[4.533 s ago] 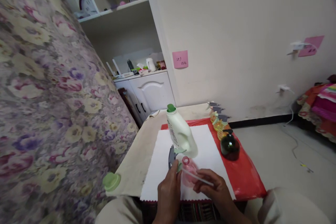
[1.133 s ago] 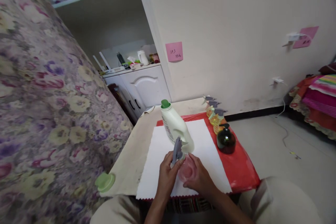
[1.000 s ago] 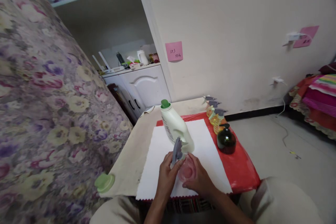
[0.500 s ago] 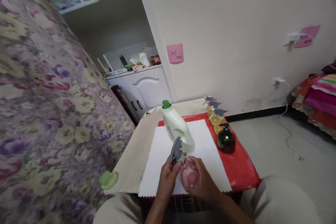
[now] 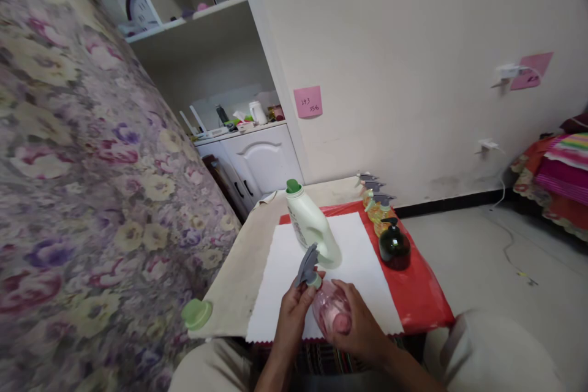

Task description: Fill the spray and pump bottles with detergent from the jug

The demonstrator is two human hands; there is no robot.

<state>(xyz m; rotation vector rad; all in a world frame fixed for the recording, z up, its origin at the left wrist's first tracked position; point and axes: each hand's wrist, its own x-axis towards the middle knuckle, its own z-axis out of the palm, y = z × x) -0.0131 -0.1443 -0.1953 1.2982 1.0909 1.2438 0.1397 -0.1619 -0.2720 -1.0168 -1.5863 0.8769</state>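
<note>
A clear pink spray bottle (image 5: 329, 306) with a grey trigger head (image 5: 307, 266) is held tilted above the table's near edge. My left hand (image 5: 294, 309) is closed around its neck and pale green collar, just below the trigger. Around the right side of the bottle's body my right hand (image 5: 361, 321) is wrapped, near the base. Just beyond the hands stands a large pale green detergent jug (image 5: 310, 223), uncapped, its green spout showing. Its light green cap (image 5: 196, 313) sits at the table's left front corner.
On the red sheet (image 5: 422, 294) at right stand a dark green pump bottle (image 5: 395, 247) and several spray bottles (image 5: 379, 214) with yellow liquid. A white mat (image 5: 271, 294) covers the table's middle. A floral curtain (image 5: 114, 196) hangs at left; my knees flank the table.
The pink bottle has turned slightly in my hands, its base swinging a little to the right. The camera view has shifted slightly. Both hands keep their hold.
</note>
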